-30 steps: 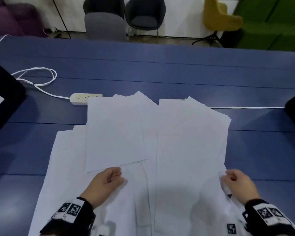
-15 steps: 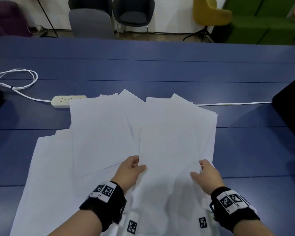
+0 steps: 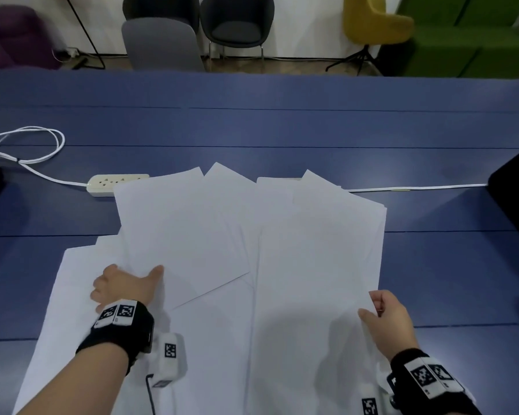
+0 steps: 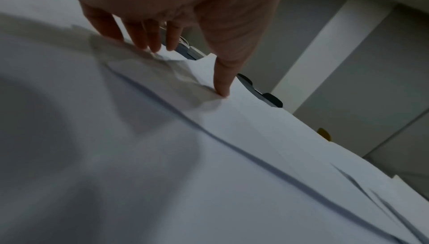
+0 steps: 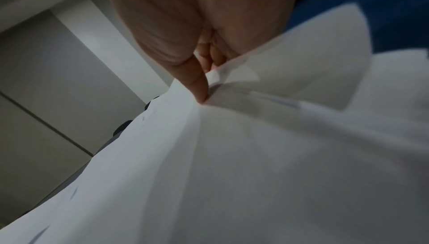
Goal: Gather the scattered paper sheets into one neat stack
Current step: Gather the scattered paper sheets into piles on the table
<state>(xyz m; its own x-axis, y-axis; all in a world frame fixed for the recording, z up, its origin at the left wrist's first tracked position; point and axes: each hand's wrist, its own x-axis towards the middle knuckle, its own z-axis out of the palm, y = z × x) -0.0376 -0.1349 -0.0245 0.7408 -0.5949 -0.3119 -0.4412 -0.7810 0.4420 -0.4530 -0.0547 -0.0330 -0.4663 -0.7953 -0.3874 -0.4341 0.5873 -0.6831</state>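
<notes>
White paper sheets (image 3: 252, 265) fan across the blue worktop (image 3: 282, 130), lower centre of frame, overlapping, far from one stack. At lower left my left hand (image 3: 123, 284) presses straightish fingers (image 4: 148, 38) and thumb on a sheet's near edge. At lower right my right hand (image 3: 385, 316) pinches the edge of the right-hand sheets. I judge I'm mid-gathering; next, both hands should sweep inward. I see no containers.
</notes>
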